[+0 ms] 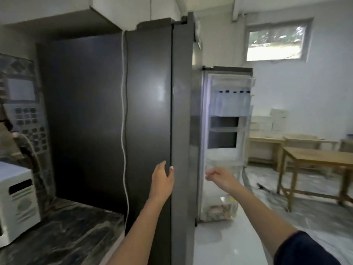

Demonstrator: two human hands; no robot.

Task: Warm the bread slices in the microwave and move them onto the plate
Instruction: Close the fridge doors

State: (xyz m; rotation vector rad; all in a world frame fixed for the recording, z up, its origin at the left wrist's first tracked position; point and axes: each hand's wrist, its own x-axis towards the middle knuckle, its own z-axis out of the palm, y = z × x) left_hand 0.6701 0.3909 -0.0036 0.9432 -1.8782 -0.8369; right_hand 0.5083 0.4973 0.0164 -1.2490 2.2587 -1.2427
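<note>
My right hand (216,175) is closed on the top of a clear plastic bag (219,190) that hangs in front of the open fridge door (227,115). Pale bread slices (219,209) seem to lie at the bag's bottom, but they are blurred. My left hand (162,180) lies flat against the dark fridge front (149,92), thumb across the vertical seam, holding nothing. The white microwave (17,203) stands on the counter at the far left, its door hidden from view. No plate is in view.
A dark marble counter (66,232) runs from the microwave to the fridge. A white cable (124,131) hangs down the fridge's side. Water bottles (232,101) fill a door shelf. Wooden tables (315,159) stand at the right on a pale floor.
</note>
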